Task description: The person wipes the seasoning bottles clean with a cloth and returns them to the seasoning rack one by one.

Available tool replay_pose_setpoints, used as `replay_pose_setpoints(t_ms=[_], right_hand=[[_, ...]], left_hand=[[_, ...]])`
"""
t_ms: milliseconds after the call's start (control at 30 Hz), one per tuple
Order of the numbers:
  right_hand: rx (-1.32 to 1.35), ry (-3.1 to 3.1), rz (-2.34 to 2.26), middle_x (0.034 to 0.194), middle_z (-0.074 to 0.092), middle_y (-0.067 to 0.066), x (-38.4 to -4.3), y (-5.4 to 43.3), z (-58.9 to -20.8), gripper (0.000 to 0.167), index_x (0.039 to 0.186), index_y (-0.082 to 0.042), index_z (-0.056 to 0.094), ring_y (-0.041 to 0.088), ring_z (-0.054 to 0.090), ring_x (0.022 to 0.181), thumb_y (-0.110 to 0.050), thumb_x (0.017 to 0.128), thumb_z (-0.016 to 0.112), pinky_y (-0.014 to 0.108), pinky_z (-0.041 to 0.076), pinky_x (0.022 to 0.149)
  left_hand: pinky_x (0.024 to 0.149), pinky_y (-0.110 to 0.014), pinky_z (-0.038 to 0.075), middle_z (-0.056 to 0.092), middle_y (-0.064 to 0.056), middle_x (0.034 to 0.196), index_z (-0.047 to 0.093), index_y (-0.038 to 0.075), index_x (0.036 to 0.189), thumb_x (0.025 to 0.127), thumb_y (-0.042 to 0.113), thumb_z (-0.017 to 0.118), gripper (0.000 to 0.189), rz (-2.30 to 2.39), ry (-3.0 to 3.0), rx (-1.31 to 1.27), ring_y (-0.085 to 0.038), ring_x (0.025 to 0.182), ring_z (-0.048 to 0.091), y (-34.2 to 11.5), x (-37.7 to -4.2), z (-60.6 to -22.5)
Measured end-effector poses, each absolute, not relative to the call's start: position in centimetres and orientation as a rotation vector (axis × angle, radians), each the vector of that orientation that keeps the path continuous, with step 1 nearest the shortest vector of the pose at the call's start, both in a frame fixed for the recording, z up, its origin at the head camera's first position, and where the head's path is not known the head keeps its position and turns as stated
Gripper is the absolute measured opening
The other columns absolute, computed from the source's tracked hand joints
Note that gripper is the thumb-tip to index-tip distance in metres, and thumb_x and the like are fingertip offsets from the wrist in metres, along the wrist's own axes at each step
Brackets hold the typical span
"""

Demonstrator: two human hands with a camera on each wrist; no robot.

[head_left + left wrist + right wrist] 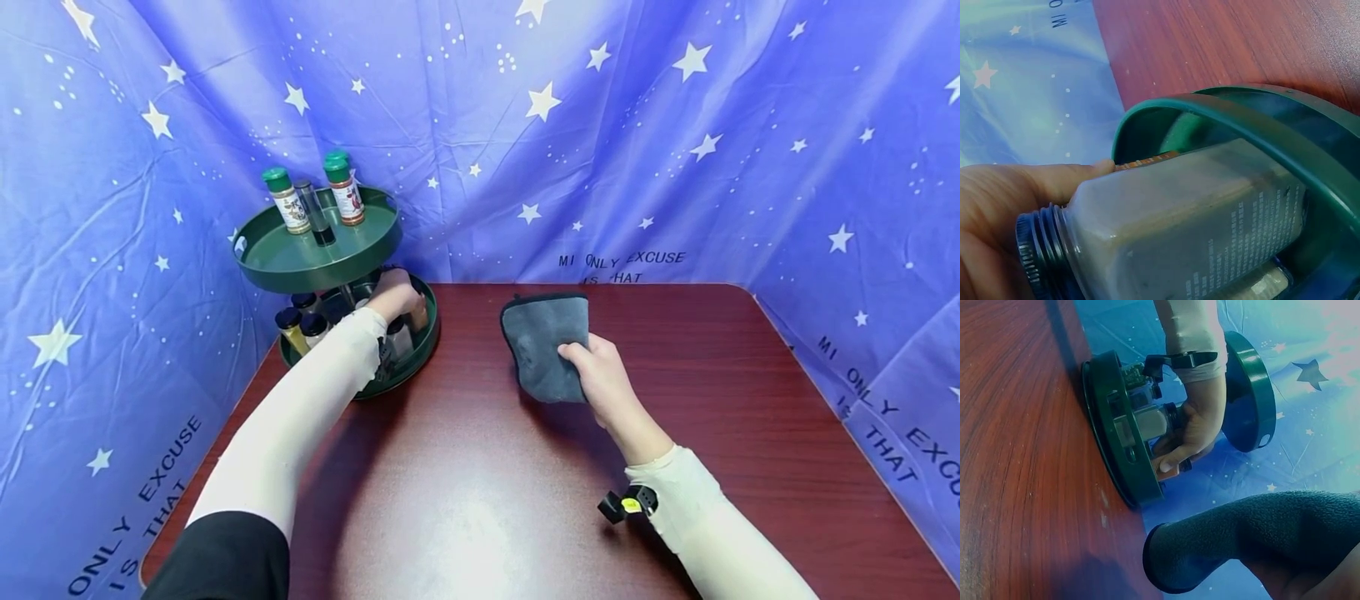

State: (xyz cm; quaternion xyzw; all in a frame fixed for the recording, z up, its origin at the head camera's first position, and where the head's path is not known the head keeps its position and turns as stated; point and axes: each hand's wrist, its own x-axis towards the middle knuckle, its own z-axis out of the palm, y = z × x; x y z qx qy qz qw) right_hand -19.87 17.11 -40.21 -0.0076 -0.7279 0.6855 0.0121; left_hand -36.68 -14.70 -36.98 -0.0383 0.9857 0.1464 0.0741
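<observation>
My left hand (395,293) reaches between the tiers of a dark green two-tier rack (322,271). Its thumb and fingers grip an orange spice jar (1165,472) standing in the lower tray (1141,485), inside the rim. Most of that jar is hidden in the left wrist view, behind a clear jar (1166,219) with a black ribbed cap and pale contents. My right hand (603,379) holds a folded grey cloth (540,354) with dark edging over the table, the thumb on its near face.
Green-capped spice bottles (288,204) and a dark-based clear container (318,218) stand on the upper tray (255,258). More black-capped jars (291,325) crowd the lower tray's left side. The reddish wooden table (465,433) meets a blue star-patterned curtain (480,150) behind.
</observation>
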Motion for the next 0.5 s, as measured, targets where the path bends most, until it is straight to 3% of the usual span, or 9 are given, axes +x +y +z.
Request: replay_pose_setpoints(t_ms=[233,367,500], right_hand=[[-0.001,-2.381,1.934,0.091,0.074,0.005,-20.1,17.3,-40.4,0.026,0.110,0.008,0.068,0.007,0.067,0.076,-0.011,0.094,0.059,0.025,0.056,0.070],[0.022,-2.476,1.763,0.091,0.072,0.008,-20.2,17.3,-40.5,0.021,0.100,0.004,0.069,0.010,0.063,0.078,-0.014,0.093,0.061,0.025,0.053,0.070],[0.070,-2.552,1.600,0.080,0.067,0.004,-20.2,17.2,-40.7,0.015,0.087,-0.003,0.065,0.015,0.059,0.077,-0.017,0.093,0.061,0.029,0.050,0.069]], left_hand=[[0.105,-0.040,0.048,0.062,-0.026,0.129,0.059,-0.011,0.122,0.081,0.031,0.082,0.063,0.581,2.969,-0.121,-0.036,0.121,0.058,-14.7,-36.1,-35.9],[0.103,-0.042,0.049,0.062,-0.023,0.126,0.060,-0.007,0.119,0.086,0.036,0.079,0.058,0.656,2.963,-0.108,-0.035,0.116,0.059,-14.7,-36.0,-35.2],[0.105,-0.042,0.047,0.059,-0.021,0.135,0.055,-0.005,0.132,0.090,0.039,0.074,0.063,0.792,2.938,-0.088,-0.033,0.121,0.057,-14.7,-35.9,-34.7]])
